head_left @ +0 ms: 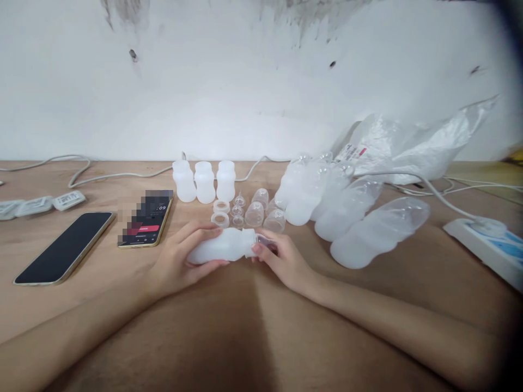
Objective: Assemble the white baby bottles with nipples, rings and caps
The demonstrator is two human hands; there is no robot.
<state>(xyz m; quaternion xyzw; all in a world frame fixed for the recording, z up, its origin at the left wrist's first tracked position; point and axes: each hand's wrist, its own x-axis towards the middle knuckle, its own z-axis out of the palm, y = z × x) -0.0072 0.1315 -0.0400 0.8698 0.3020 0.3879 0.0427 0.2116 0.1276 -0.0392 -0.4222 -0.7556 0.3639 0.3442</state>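
Note:
A frosted white baby bottle point(223, 246) is held sideways, its neck to the right. My left hand point(180, 253) wraps round its body, thumb below and fingers above. At the neck, my right hand point(281, 256) grips a clear cap point(265, 239) against the white collar; the fingers hide part of it. Just behind the bottle lie white rings point(220, 219), clear teats point(238, 211) and several clear domed caps point(255, 213). Three frosted bottle bodies point(205, 182) stand upright farther back.
To the right lie several capped bottles point(376, 234) in a group, with a plastic bag point(408, 147) behind them. A power strip point(486, 247) is at the far right. On the left are a dark phone point(65, 247), a lit phone point(147, 220) and small white packs point(36, 206). Cables run along the wall.

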